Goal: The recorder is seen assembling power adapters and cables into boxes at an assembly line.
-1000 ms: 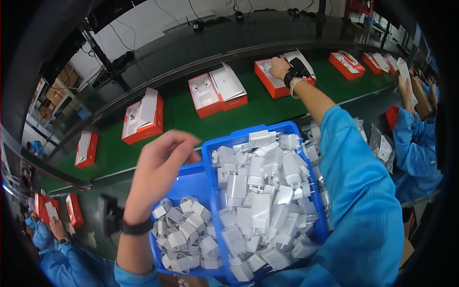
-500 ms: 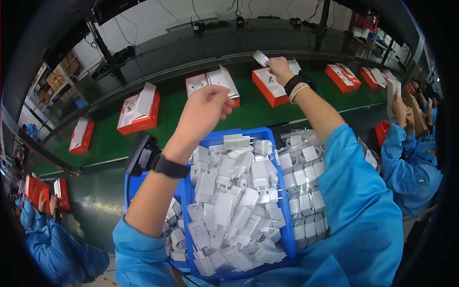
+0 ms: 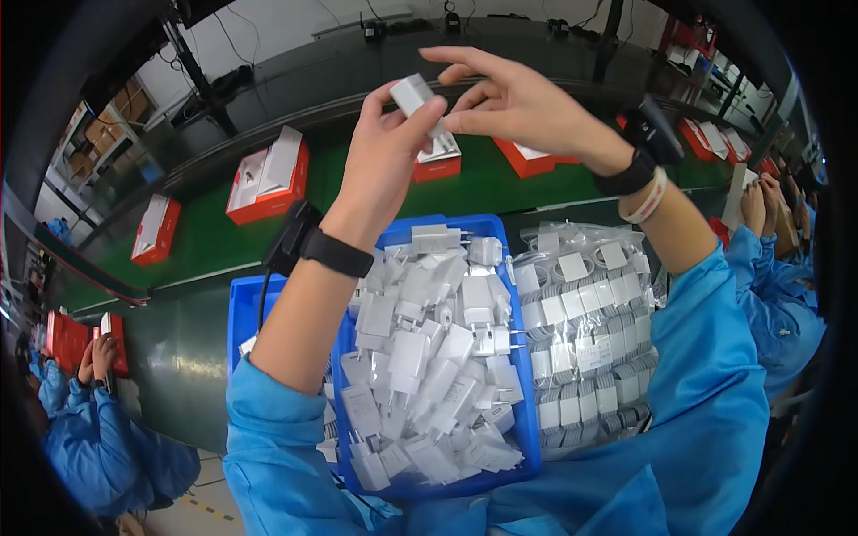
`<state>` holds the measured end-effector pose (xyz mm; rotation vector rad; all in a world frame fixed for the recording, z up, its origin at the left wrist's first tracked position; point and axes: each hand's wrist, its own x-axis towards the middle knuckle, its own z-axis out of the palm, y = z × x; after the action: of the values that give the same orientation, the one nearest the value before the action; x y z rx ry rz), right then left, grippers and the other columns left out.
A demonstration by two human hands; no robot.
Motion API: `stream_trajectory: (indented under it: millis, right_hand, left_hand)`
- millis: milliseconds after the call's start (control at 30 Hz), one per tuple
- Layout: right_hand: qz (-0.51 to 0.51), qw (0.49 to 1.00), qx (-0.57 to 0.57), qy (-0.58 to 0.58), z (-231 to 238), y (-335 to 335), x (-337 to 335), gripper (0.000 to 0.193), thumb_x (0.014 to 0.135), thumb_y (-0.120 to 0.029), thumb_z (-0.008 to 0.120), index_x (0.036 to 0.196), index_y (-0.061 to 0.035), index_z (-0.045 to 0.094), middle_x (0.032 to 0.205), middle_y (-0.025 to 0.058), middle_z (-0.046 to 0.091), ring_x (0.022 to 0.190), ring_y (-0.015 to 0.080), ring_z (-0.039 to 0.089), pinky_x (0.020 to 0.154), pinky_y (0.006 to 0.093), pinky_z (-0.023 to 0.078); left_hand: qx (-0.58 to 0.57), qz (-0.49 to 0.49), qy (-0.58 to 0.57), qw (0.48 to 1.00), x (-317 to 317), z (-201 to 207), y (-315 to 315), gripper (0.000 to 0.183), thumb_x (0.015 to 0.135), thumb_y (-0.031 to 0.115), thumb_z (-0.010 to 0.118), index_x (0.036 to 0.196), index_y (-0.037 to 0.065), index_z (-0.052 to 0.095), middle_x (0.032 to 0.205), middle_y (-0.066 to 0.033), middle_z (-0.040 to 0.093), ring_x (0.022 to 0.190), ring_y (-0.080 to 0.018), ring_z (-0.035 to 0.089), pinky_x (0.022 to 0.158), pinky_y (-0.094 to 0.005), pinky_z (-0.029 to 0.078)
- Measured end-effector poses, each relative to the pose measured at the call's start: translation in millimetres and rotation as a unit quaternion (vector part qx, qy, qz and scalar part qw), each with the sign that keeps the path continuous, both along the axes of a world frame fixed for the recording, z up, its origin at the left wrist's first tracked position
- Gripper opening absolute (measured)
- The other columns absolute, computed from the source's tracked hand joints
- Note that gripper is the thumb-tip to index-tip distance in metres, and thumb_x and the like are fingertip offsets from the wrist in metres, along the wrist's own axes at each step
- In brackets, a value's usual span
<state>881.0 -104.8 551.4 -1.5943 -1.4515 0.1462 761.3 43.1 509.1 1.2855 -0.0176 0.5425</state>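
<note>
A small white charger plug [image 3: 414, 93] is held up above the bins, pinched between the thumb and fingertips of the left hand [image 3: 386, 152]. The right hand [image 3: 514, 107] hovers just beside it, its fingers spread loosely and reaching toward the plug; whether they touch it I cannot tell. Both wrists carry dark bands, and both arms wear bright blue sleeves.

Directly below, a blue bin [image 3: 509, 234] is heaped with more white plugs [image 3: 429, 375] lying every which way. Just to its right sits a pile of white cables in clear bags [image 3: 585, 339], packed close together.

Beyond the bins runs a green conveyor belt [image 3: 206, 237] carrying open red-and-white boxes [image 3: 268, 174], spaced apart along its length. At the right edge another person in a blue sleeve [image 3: 773, 295] stands close by, and at the lower left a further worker in blue [image 3: 107, 438] handles a red box.
</note>
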Motion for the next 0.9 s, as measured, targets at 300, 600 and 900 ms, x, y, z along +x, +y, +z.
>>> stream_trajectory:
  millis: [300,600,900]
  right_hand:
    - [-0.055,0.988,-0.124,-0.076,21.0,14.6,9.7,0.051,0.081,-0.014,0.070,0.129,-0.0094,0.054,0.101,0.0134,0.067,0.084,0.0184,0.068,0.075,0.0285,0.054]
    - [-0.346,0.893,-0.212,-0.195,-125.6,-34.8,237.1,0.053,0.068,-0.021,0.078,0.118,-0.0108,0.063,0.108,0.0201,0.068,0.100,0.0359,0.066,0.090,0.0404,0.052]
    - [-0.360,0.881,-0.248,-0.181,-172.3,-12.1,263.1,0.054,0.076,-0.022,0.076,0.126,-0.0103,0.059,0.110,0.0202,0.066,0.108,0.0370,0.060,0.095,0.0442,0.048]
  left_hand:
    - [-0.029,-0.050,0.026,0.998,5.9,10.2,-7.6,0.055,0.098,0.041,0.054,0.132,-0.001,0.042,0.113,-0.0108,0.056,0.100,-0.0179,0.053,0.089,-0.0323,0.045]
    - [0.360,0.144,0.271,0.881,-170.7,-20.7,78.2,0.024,0.095,0.012,0.056,0.115,-0.001,0.060,0.106,-0.0048,0.062,0.101,-0.0127,0.057,0.091,-0.0273,0.043]
    - [0.473,0.279,0.391,0.738,-303.8,-81.9,44.6,0.026,0.091,0.009,0.055,0.115,-0.002,0.058,0.121,-0.0169,0.054,0.112,-0.0318,0.054,0.097,-0.0365,0.041]
